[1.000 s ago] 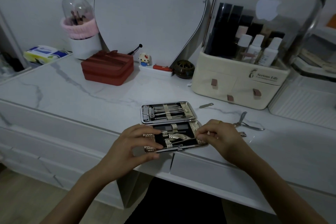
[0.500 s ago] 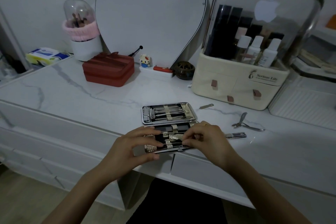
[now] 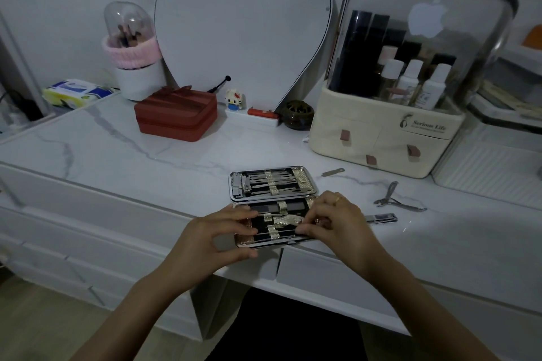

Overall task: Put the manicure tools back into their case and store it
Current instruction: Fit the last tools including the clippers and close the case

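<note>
The manicure case [image 3: 274, 184] lies open flat at the front edge of the marble vanity top [image 3: 117, 149]. Its far half holds several steel tools under gold straps. My left hand [image 3: 217, 239] grips the near half's left end, thumb under the front edge. My right hand [image 3: 334, 221] pinches a thin steel tool [image 3: 281, 232] lying across the near half's black lining. Outside the case, to the right, lie a nail clipper [image 3: 381, 217], cuticle nippers [image 3: 396, 199] and a small file [image 3: 333, 172].
A cream cosmetics organiser [image 3: 381, 138] with a clear lid stands at the back right. At the back left sit a red zip case [image 3: 176, 114], a brush holder [image 3: 132, 53] and a wipes pack [image 3: 76, 92]. A mirror [image 3: 240, 23] leans on the wall. Drawers run under the top.
My right hand has slid left from the case's right end onto the near half, uncovering the nail clipper. My left hand has stayed on the case's left end.
</note>
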